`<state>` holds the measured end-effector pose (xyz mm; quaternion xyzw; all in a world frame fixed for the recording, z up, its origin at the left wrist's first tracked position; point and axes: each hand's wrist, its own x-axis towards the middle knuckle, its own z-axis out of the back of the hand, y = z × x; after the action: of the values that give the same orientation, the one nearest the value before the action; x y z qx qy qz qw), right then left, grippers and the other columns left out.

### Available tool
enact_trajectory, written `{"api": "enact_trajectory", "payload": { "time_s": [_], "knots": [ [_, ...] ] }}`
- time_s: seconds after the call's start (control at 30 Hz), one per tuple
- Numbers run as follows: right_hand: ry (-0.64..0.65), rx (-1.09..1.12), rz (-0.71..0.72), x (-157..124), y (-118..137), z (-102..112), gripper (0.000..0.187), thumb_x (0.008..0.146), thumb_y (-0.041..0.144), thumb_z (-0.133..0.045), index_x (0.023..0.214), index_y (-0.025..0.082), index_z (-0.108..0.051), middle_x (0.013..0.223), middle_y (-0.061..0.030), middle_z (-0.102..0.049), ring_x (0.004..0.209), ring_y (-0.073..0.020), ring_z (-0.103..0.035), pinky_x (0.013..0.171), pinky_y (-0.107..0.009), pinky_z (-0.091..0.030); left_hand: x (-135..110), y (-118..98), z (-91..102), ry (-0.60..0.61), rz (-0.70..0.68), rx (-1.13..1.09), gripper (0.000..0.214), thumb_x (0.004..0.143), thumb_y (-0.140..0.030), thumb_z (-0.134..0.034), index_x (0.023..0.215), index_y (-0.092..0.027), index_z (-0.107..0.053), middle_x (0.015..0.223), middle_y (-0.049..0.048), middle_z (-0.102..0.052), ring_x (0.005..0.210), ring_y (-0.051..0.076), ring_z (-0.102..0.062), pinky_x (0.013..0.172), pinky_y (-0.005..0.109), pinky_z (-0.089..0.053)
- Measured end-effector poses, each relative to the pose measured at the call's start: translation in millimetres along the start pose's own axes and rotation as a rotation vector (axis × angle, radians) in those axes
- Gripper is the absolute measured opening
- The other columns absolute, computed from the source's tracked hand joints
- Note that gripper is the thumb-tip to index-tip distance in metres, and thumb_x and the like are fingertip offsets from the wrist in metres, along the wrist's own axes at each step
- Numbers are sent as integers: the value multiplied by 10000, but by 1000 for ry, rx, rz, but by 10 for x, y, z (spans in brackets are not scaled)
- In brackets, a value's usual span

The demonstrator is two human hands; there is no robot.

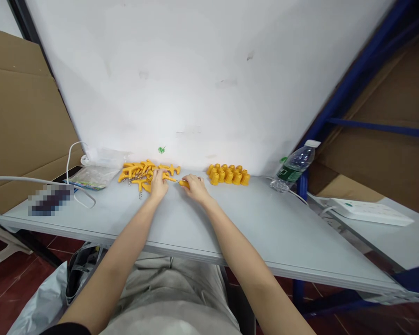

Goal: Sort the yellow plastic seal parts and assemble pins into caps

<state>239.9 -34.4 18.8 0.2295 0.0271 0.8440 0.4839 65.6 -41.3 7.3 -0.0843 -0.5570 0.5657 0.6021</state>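
Note:
A pile of yellow T-shaped corkscrews (pixel 139 170) with metal spirals lies at the far edge of the grey table (pixel 230 232), by the white wall. My left hand (pixel 158 182) rests on the pile's right side, fingers curled round one corkscrew. My right hand (pixel 195 185) is just to its right, pinching a small yellow cap (pixel 184 184) that meets the corkscrew's metal tip. A cluster of several upright yellow caps (pixel 229 175) stands further right, apart from both hands.
A clear plastic bag (pixel 94 176) and white cable (pixel 73 158) lie at the left. A water bottle (pixel 295 166) lies tilted at the right, beyond it a white power strip (pixel 366 211). Cardboard stands on both sides, and a blue rack frame (pixel 356 79) on the right.

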Motion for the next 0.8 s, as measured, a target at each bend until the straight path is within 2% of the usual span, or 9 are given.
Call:
{"api": "enact_trajectory", "payload": {
  "time_s": [0.2,0.4,0.53,0.67,0.8],
  "knots": [
    [-57,-100,-160,-18,-178,23,279,858,174,-510,1100,178,-650,1147,-150,-621,1111,-307,-518,979,-476,-299,47,28,12,-77,99,-29,354,717,3,-475,977,-224,-554,1132,86,-571,1168,257,-536,1046,431,-400],
    [-376,50,-410,3,-539,31,319,856,257,-498,1137,157,-611,1198,-166,-591,1139,-323,-497,921,-478,-355,59,39,6,-74,173,-60,141,831,-181,-530,960,-238,-527,1083,71,-631,1103,255,-571,1014,421,-403],
    [-554,171,-581,-7,-818,-27,293,813,300,-543,1067,168,-611,1149,-167,-596,1116,-329,-516,926,-520,-379,69,36,4,-44,207,-51,37,866,-246,-521,902,-242,-524,963,62,-642,1048,263,-591,990,428,-413],
    [-628,291,-729,-33,-1032,-117,267,762,300,-576,1004,188,-595,1088,-148,-606,1025,-308,-563,900,-532,-421,78,37,-1,-29,195,-25,90,857,-188,-507,914,-215,-571,1030,98,-626,1105,282,-579,1015,444,-408],
    [-659,392,-781,-39,-1132,-168,257,751,254,-536,994,182,-580,1025,-131,-612,943,-267,-589,863,-470,-461,79,69,-14,-35,124,-21,231,774,-62,-529,934,-200,-621,1210,116,-575,1256,279,-511,1096,441,-367]
  ]
}}
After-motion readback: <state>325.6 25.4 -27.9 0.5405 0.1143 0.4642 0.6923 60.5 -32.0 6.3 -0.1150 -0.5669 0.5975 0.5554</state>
